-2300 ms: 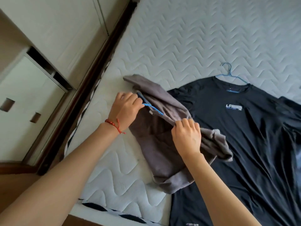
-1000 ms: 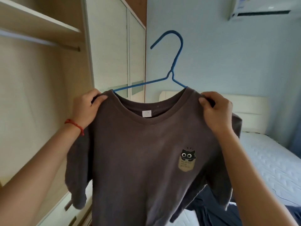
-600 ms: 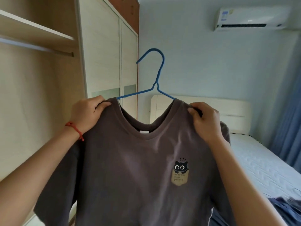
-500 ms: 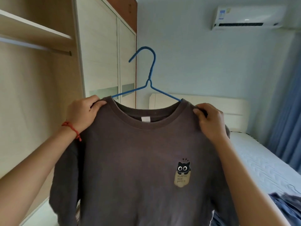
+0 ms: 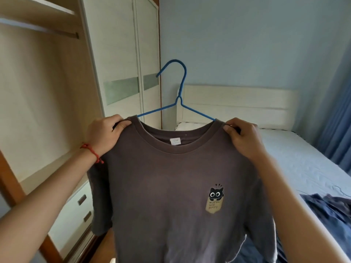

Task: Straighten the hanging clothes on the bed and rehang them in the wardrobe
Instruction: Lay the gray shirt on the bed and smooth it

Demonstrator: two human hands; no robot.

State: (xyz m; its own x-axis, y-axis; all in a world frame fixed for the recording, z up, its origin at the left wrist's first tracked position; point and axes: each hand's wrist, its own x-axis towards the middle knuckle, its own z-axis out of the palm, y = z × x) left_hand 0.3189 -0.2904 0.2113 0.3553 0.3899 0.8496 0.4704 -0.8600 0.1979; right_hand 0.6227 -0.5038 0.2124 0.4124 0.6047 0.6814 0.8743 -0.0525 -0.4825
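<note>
- The shirt (image 5: 171,186) now hangs level on the hanger (image 5: 180,99); its collar was skewed 0.6 s ago.
- Left hand (image 5: 106,135) and right hand (image 5: 245,139) fingers still pinch its shoulders.

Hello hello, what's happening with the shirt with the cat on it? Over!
Left hand and right hand pinch grey T-shirt shoulders. Shirt up on blue hanger, not on wardrobe rail yet. Nothing blocking.

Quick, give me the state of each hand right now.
Left hand: closed, pinching one shoulder of the brown T-shirt on its blue hanger.
Right hand: closed, pinching the other shoulder.
</note>
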